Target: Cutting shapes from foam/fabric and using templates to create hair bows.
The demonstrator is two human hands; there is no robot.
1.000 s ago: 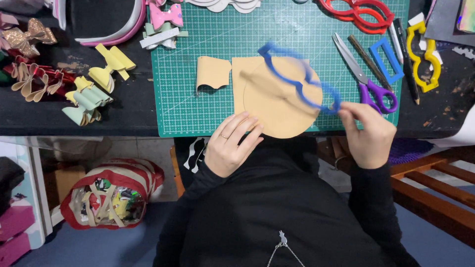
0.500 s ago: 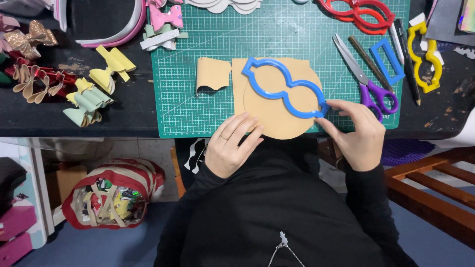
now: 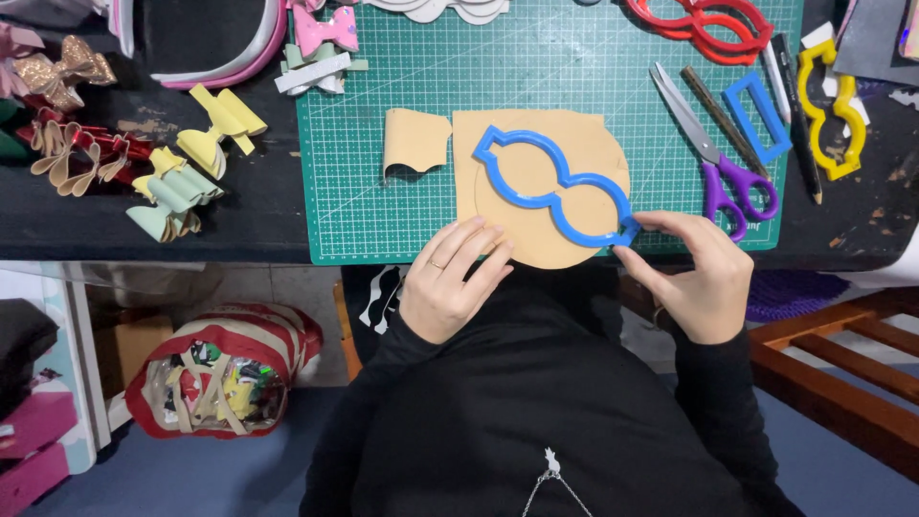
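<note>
A tan sheet of material (image 3: pixel 536 230) with a rounded lower edge lies on the green cutting mat (image 3: pixel 574 67). A blue bow-shaped outline template (image 3: pixel 555 187) lies flat on the sheet. My right hand (image 3: pixel 699 278) pinches the template's lower right end with fingertips. My left hand (image 3: pixel 450 278) rests with fingers flat on the sheet's lower left edge at the table's front. A smaller tan offcut (image 3: pixel 414 142) with a scalloped edge lies just left of the sheet.
Purple-handled scissors (image 3: pixel 718 163), a small blue rectangular frame (image 3: pixel 756 115), a pen, and red (image 3: pixel 699 24) and yellow (image 3: pixel 835 110) templates lie at the right. Finished bows (image 3: pixel 182 177) and headbands sit on the black tabletop at left. A striped bag (image 3: pixel 225 373) stands on the floor below.
The blue template, held tilted above the sheet by my right hand, came down and now lies flat on the tan sheet. My left hand stayed on the sheet's edge.
</note>
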